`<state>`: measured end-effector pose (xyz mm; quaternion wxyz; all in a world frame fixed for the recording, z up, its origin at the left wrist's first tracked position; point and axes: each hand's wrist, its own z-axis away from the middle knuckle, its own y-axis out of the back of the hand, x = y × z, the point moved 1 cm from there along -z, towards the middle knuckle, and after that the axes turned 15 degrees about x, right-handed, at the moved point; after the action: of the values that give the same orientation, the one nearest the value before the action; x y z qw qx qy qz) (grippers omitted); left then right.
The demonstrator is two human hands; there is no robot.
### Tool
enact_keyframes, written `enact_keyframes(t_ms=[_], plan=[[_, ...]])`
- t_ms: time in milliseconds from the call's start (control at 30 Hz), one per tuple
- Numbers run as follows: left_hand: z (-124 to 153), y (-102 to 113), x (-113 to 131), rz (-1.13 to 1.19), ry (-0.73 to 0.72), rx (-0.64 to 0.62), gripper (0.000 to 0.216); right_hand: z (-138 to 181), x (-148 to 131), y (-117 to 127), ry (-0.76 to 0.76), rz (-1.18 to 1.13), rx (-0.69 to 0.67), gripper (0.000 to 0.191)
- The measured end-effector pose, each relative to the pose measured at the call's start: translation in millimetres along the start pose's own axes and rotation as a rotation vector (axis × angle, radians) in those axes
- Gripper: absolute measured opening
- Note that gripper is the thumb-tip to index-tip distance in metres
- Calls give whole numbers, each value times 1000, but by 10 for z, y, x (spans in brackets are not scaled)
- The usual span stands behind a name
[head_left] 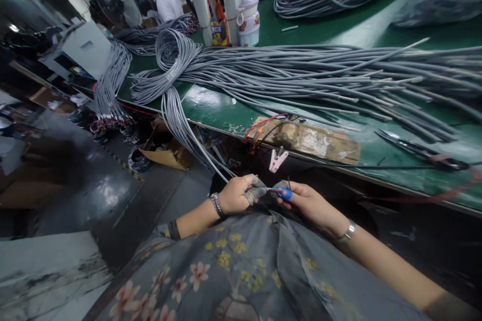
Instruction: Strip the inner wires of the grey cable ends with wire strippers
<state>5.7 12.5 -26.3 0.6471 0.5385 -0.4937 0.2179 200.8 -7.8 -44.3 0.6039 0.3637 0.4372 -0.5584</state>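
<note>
My left hand (pixel 240 192), with grey covers on its fingertips, pinches a grey cable (pixel 222 174) close to its end. Thin coloured wires (pixel 274 190) stick out of that end and reach across to the other hand. My right hand (pixel 303 198) is closed at the wires' tips, with a blue cover on one finger and a grey one on another. Both hands are in front of my body, just below the table edge. The cable runs up and left from my left hand toward a hanging grey bundle (pixel 176 113).
Many grey cables (pixel 301 67) lie along the green table (pixel 211 103). A taped wooden board (pixel 324 143), a pink clip (pixel 277 159) and black scissors (pixel 417 149) are at its near edge. A cup (pixel 248 20) stands farther back. A person in white (pixel 168 2) is beyond.
</note>
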Motion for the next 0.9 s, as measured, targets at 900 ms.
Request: enact_keyframes(t_ms=[900], plan=[[-124,-27,5,7,164,-69,23,107,-219,151,474,438,100,39]])
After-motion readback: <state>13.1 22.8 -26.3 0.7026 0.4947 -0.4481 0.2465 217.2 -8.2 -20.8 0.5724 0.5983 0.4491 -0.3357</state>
